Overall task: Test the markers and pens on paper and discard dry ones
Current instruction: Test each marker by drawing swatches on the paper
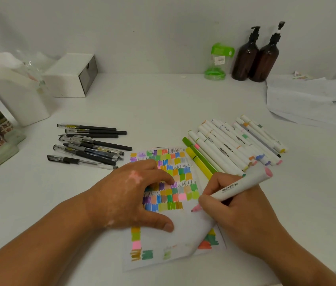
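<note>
A sheet of paper (185,234) covered with coloured test patches lies on the white table in front of me. My left hand (130,195) rests on the paper, fingers spread, pinning it down. My right hand (233,209) grips a white marker (243,183) with a pink end cap, its pink tip touching the paper just right of the lowest row of patches. Several white markers (235,143) and two green ones lie in a pile right of the paper. Several black gel pens (88,143) lie to the left.
Two brown pump bottles (256,56) and a green container (217,61) stand at the back wall. A white box (72,75) and a white holder (16,96) sit at back left. Loose papers (305,100) are stacked at the right.
</note>
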